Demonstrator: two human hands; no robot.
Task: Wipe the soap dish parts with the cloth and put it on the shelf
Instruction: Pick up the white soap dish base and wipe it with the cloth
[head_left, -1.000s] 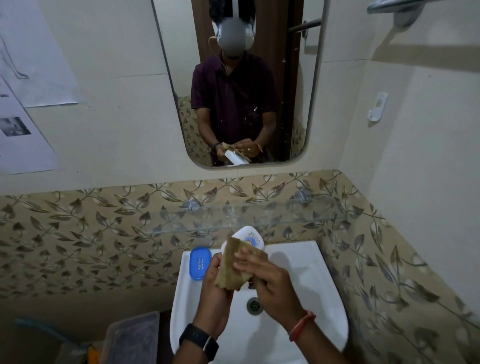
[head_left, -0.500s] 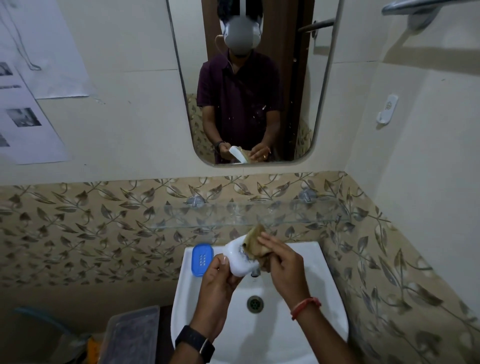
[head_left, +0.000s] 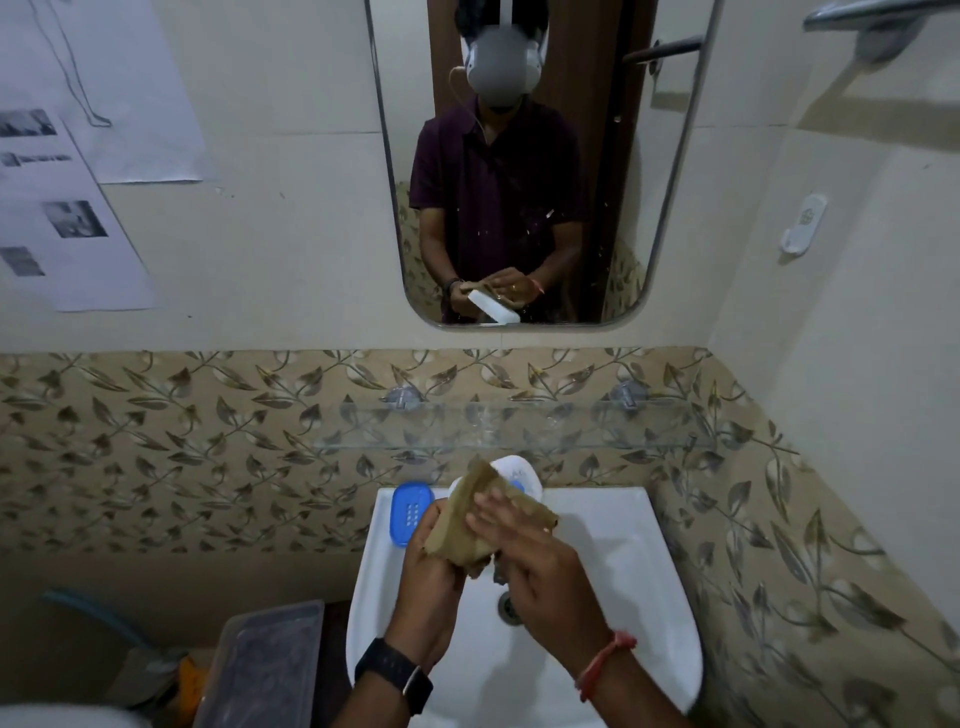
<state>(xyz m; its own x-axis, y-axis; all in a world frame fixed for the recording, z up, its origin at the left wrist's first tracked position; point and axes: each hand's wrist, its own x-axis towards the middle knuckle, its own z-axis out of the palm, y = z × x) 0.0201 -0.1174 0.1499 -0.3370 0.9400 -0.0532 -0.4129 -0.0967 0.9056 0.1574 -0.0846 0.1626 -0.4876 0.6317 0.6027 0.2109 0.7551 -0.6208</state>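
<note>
Head view, lower centre of the frame: the left hand (head_left: 434, 564) is closed around the white soap dish shell (head_left: 514, 470), its grip mostly hidden under the brown cloth (head_left: 480, 519) draped over that part. Only the shell's upper rim shows, rising above the cloth toward the glass shelf. The right hand (head_left: 540, 556) lies on top of the cloth with its fingers (head_left: 493, 512) spread flat and pressing the fabric against the shell; whether any finger curls under the cloth cannot be told. A black watch (head_left: 395, 675) sits on the left wrist and a red thread band (head_left: 605, 662) on the right wrist.

Both hands are held above the white sink (head_left: 623, 571), whose drain (head_left: 509, 608) shows between the wrists. The blue soap dish insert (head_left: 411, 513), with small holes at its middle, rests on the sink's left back corner, just beside the left hand and apart from the shell. The glass shelf (head_left: 519, 426) spans the leaf-patterned tile band above the sink and carries nothing. Higher up, the mirror (head_left: 519, 156) reflects the person holding the white part and cloth. A lidded clear box (head_left: 265, 660) stands at lower left.
</note>
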